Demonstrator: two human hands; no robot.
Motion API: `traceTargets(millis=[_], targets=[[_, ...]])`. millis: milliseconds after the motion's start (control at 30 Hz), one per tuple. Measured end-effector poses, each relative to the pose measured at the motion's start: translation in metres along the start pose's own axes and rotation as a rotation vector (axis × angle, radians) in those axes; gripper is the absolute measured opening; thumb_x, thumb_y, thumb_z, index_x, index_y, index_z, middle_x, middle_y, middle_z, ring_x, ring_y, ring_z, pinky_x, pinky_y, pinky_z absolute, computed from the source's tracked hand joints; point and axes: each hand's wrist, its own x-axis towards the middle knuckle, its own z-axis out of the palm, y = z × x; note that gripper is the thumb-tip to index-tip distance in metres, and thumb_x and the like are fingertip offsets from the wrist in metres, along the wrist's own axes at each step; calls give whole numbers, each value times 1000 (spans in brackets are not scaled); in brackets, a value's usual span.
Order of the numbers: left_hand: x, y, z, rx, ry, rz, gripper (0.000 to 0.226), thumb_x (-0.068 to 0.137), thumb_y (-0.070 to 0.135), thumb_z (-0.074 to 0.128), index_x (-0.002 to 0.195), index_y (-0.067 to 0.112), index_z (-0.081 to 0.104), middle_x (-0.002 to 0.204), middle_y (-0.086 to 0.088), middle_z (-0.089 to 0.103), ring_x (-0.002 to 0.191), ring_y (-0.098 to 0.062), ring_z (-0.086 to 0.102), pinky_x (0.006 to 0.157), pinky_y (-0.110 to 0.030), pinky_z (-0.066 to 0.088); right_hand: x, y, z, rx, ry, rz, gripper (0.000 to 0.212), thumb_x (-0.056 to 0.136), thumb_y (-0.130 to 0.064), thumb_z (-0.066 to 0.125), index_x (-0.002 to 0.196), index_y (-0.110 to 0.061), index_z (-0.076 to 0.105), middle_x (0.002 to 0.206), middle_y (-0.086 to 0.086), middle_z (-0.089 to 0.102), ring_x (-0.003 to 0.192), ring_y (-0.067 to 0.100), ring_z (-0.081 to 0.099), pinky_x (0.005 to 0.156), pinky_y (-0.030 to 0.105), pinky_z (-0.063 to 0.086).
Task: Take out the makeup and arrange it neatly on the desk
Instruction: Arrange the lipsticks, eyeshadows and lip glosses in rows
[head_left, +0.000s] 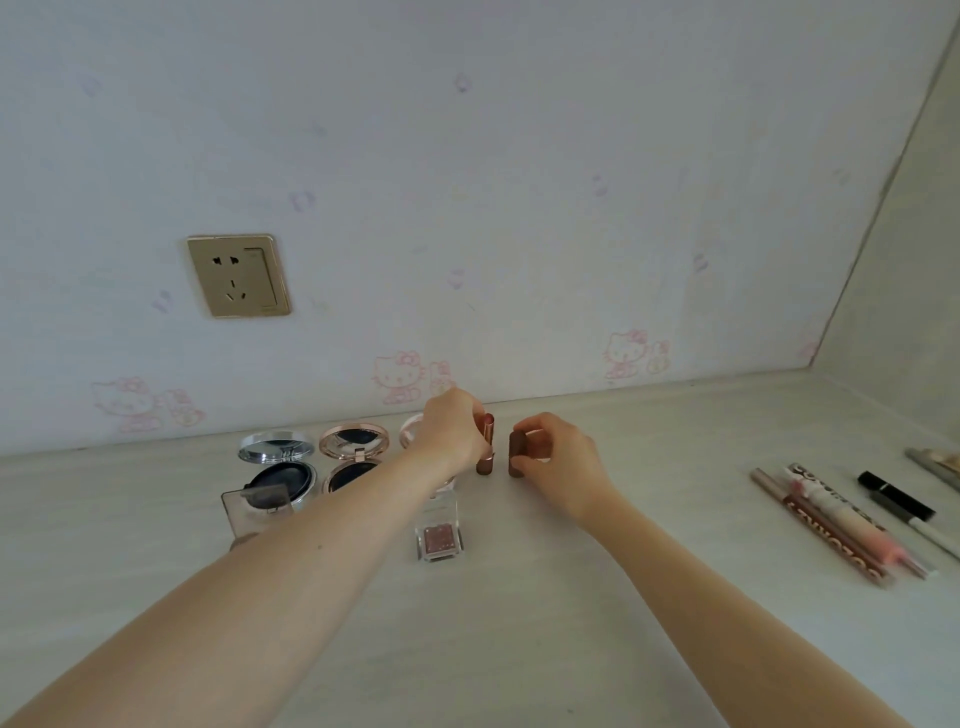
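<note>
- Two bare forearms reach in from the near edge of the pale, faintly grained desk (519, 649) toward its back edge.
- Nearest among the makeup, a small square clear-plastic eyeshadow pot (439, 540) with glittery pink-brown powder lies open at mid-desk, its clear lid standing up behind it.
- Left of it, partly hidden by the left forearm, stands a smoky transparent square lid (257, 512).
- Toward the right edge lie slim items side by side: a brown printed tube (831, 540), a cream and pink pen-shaped stick (844, 512), a glossy black rectangular lipstick case (896, 496) and a thin white pencil (935, 535).
- The right hand (563, 462) has thumb and fingers curled round a matte brown cylindrical cap (515, 454), which stands upright on the desk.
- Just left of it, apart from the cap, the left hand (452, 434) pinches an open rose-gold metallic lipstick (487, 444), upright with its base on the desk and its pink bullet showing.
- Along the back edge sit open round compacts: a silver mirrored one (278, 460), a rose-gold one (354, 454), and a third pale one (410, 434) mostly hidden behind the left hand.
- Behind, wallpaper with pink cartoon cats carries a brassy square wall socket (239, 275).
</note>
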Motion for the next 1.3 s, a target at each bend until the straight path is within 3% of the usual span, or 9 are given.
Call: traceTargets(millis=[233, 533, 700, 800, 900, 1000, 1100, 1300], targets=[[5, -9, 2, -13, 30, 5, 11, 68, 8, 77, 75, 12, 69, 82, -8, 70, 84, -24, 63, 75, -34, 52, 9, 1, 10, -38, -17, -16, 30, 73, 0, 67, 89, -24, 63, 82, -8, 67, 83, 10, 65, 74, 14, 48], [4, -10, 5, -36, 59, 11, 12, 72, 3, 69, 83, 7, 69, 86, -9, 70, 80, -23, 61, 63, -27, 43, 17, 0, 17, -99, -2, -46, 28, 74, 0, 64, 89, -23, 61, 80, -8, 65, 88, 16, 65, 84, 25, 51], [3, -12, 5, -23, 55, 18, 14, 71, 4, 69, 85, 8, 67, 89, -9, 69, 81, -22, 59, 63, -27, 41, 17, 5, 19, -75, -17, -31, 34, 78, -3, 62, 107, -20, 61, 93, -6, 66, 83, 9, 63, 71, 6, 43], [4, -14, 6, -52, 60, 8, 19, 71, 4, 71, 89, 10, 69, 91, -6, 70, 89, -22, 63, 75, -29, 49, 14, 6, 18, -44, -19, 1, 46, 81, -7, 64, 125, -17, 54, 111, 0, 65, 89, 10, 61, 81, 14, 44], [2, -17, 5, -89, 81, 10, 25, 73, 9, 75, 97, 14, 68, 97, -3, 70, 97, -22, 64, 91, -40, 50, 9, 7, 13, -43, -14, 13, 50, 84, -10, 66, 131, -14, 50, 117, 3, 62, 95, 13, 59, 85, 17, 41], [-3, -18, 0, -112, 104, 34, 24, 77, 13, 74, 100, 15, 66, 100, -2, 68, 99, -21, 62, 90, -36, 49, 1, 8, 4, -66, -6, 6, 43, 89, -13, 63, 130, -12, 51, 120, 5, 62, 106, 16, 59, 88, 19, 41], [-10, -16, -10, -143, 109, 55, 26, 81, 6, 68, 105, 11, 62, 105, -5, 63, 93, -19, 59, 75, -26, 44, -12, 9, -9, -123, 7, -17, 38, 92, -15, 59, 129, -11, 52, 122, 6, 62, 113, 17, 58, 95, 22, 42], [-34, -7, -25, -64, 206, 198, 23, 90, 11, 58, 113, 10, 59, 105, -7, 64, 95, -21, 61, 87, -34, 51, -52, 11, -49, -412, -24, -98, 38, 95, -21, 54, 132, -12, 50, 126, 2, 61, 119, 18, 53, 101, 31, 43]])
